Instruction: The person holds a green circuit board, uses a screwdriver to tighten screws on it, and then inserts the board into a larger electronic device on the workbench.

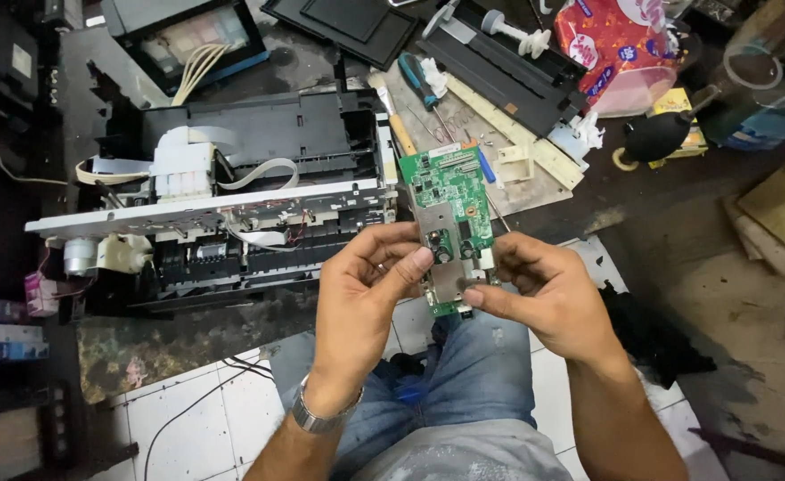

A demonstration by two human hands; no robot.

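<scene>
Printer chassis point(232, 200): the largest thing, opened, black with a metal rail and white ribbon cables; it lies just beyond the left fingertips, its right edge close to the board's top left corner.
Floor point(188, 410): white tiles below both wrists, a black cable lying on them left of the left forearm; bare tile shows between the chassis edge and the person's jeans.
Black printer tray point(499, 67): well beyond the fingers, up and right of the board, lying diagonally.
Circuit board point(446, 227): green, long and narrow, held upright in the air between the 2 hands over the knees, its top edge free, its bottom edge just below the right thumb.
Left hand point(366, 281): fingers curled, thumb pressed on the board's left edge at mid-height; a metal watch sits on the wrist.
Right hand point(544, 289): thumb and forefinger pinch the board's lower right edge, the other fingers folded behind.
Screwdriver point(415, 76): teal handle, well beyond the fingertips, above the board's top edge.
Open room: clear air above the board's top edge up to the wooden-handled brush point(394, 116).
</scene>
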